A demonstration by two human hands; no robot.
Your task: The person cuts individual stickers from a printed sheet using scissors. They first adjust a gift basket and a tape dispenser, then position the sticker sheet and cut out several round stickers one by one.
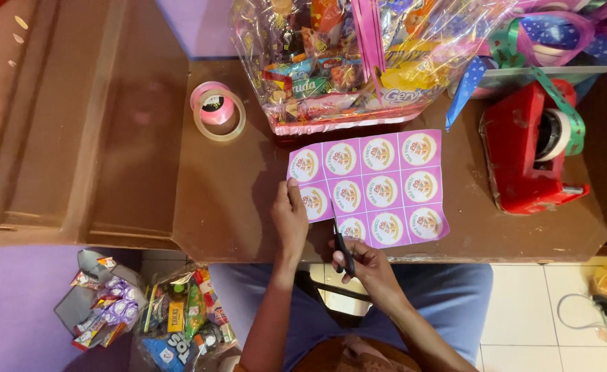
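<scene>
A pink sheet of round printed labels (379,186) lies flat on the brown table (234,200) near its front edge. My left hand (289,217) presses on the sheet's lower left corner, fingers over one label. My right hand (362,265) grips black-handled scissors (341,244), whose blades point up into the sheet's bottom edge, between the first and second columns of labels.
A cellophane-wrapped basket of snack packets (344,62) stands behind the sheet. A roll of pink ribbon on a clear tape roll (217,110) lies to the left. A red tape dispenser (530,155) with green and blue ribbons sits right. Snack packets (145,310) lie on the floor.
</scene>
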